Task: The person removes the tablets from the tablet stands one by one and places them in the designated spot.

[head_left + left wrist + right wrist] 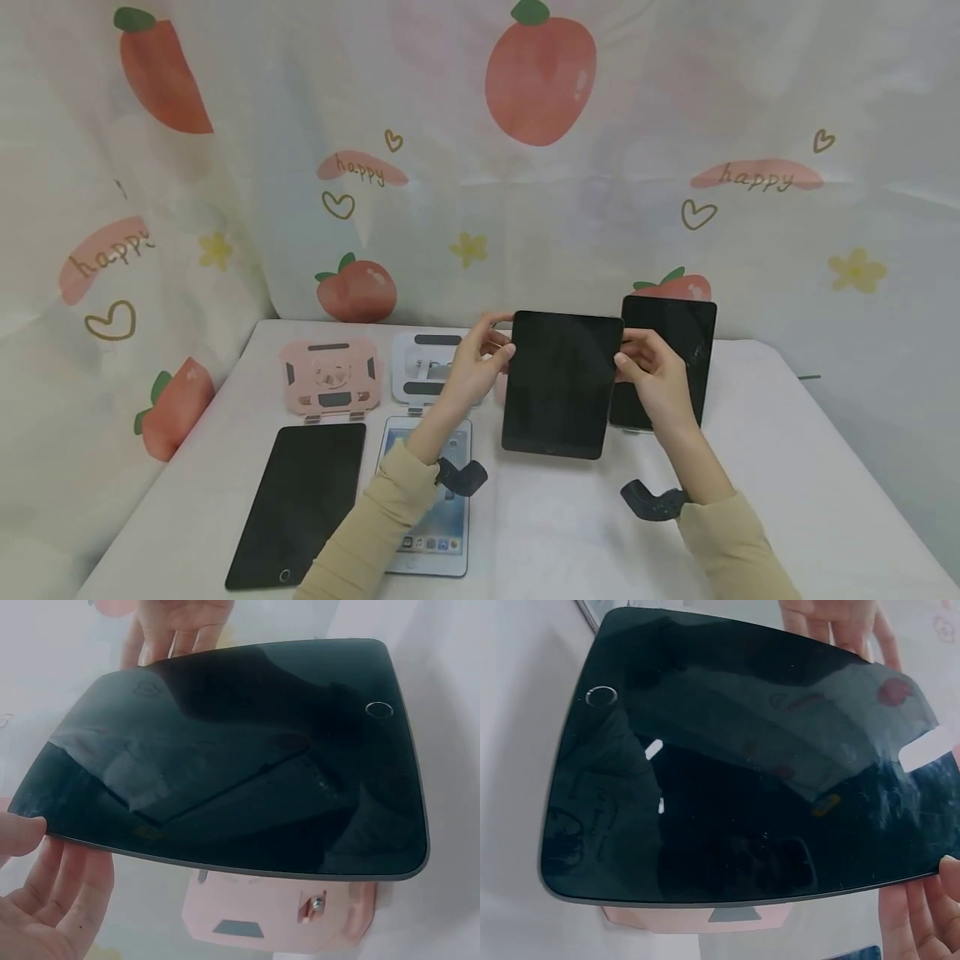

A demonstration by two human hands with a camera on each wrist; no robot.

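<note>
Your left hand (474, 360) and right hand (656, 371) pinch the black tablet (562, 383) by its edges, just below-right of frame centre — loosen either, it could slip; drift right — it could knock the propped tablet (693, 350).

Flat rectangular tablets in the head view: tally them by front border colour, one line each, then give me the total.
Black-bordered rectangular tablets: 3 (the held tablet, the flat-lying tablet at far left, the upright tablet at right)
White-bordered rectangular tablet with a lit screen: 1
Total: 4
</note>
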